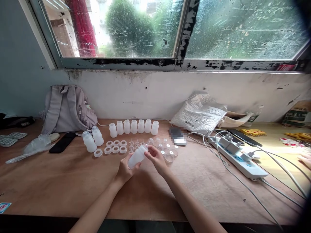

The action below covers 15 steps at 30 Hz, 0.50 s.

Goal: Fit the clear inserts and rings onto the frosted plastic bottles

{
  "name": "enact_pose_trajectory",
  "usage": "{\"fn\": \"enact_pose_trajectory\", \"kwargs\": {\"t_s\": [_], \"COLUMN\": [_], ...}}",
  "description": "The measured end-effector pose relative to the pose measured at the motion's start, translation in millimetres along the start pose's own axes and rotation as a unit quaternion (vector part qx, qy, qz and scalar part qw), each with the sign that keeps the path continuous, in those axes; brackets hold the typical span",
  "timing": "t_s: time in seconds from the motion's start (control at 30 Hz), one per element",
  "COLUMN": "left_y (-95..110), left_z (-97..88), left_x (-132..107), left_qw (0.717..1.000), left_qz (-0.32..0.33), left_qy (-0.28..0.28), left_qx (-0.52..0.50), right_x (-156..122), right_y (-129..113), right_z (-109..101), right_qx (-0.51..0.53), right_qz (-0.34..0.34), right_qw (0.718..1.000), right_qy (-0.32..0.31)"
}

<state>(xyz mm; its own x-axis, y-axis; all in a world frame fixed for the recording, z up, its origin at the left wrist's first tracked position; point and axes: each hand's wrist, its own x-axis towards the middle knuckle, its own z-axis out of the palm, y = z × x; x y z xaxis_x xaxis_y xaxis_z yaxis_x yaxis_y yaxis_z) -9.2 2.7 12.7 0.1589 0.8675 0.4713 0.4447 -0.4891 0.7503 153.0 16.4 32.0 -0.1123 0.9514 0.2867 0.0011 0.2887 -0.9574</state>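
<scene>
Left hand [124, 171] clenched around the base of a translucent white bottle [137, 156], held tilted above the wooden table [73, 184]. Right hand [156, 157] pinches the bottle's upper end with its fingertips. Just beyond the hands: a cluster of white rings [116, 147] and small clear caps [167, 152] lying on the table. To the left, 2 assembled bottles [92, 139] upright, beside a black phone [63, 142]. Farther back, a row of 6 open bottles [134, 127]. At right, a power strip [240, 158] with cables. Against the wall: a grey backpack [66, 108] and a white plastic bag [200, 113]
</scene>
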Motion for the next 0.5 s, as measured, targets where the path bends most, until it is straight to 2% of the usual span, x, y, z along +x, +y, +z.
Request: {"fn": "enact_pose_trajectory", "kwargs": {"t_s": [0.07, 0.13, 0.23, 0.3, 0.4, 0.5], "left_y": [-3.3, -6.7, -11.7, -14.7, -17.6, -19.0], "left_z": [-1.0, -2.8, -6.3, -8.6, -10.6, -10.3], "left_x": [1.7, 3.6, 6.0, 6.7, 5.9, 3.5], "left_qw": [1.0, 0.999, 0.996, 0.994, 0.99, 0.986], "left_qz": [-0.012, -0.018, -0.005, 0.018, 0.063, 0.097], "left_qy": [0.013, 0.03, 0.055, 0.062, 0.036, -0.006], "left_qx": [0.015, 0.034, 0.069, 0.094, 0.124, 0.132], "right_x": [4.1, 8.2, 10.0, 7.1, -0.3, -4.6], "right_y": [-2.6, -5.9, -8.7, -7.1, -1.1, 1.9], "right_z": [-11.6, -28.8, -55.3, -65.8, -67.6, -62.6], "right_qx": [-0.16, -0.321, -0.484, -0.534, -0.551, -0.52], "right_qz": [-0.009, -0.004, 0.056, 0.088, 0.077, 0.036], "right_qw": [0.985, 0.941, 0.87, 0.839, 0.83, 0.852], "right_qy": [0.059, 0.101, 0.082, 0.054, 0.03, 0.045]}}
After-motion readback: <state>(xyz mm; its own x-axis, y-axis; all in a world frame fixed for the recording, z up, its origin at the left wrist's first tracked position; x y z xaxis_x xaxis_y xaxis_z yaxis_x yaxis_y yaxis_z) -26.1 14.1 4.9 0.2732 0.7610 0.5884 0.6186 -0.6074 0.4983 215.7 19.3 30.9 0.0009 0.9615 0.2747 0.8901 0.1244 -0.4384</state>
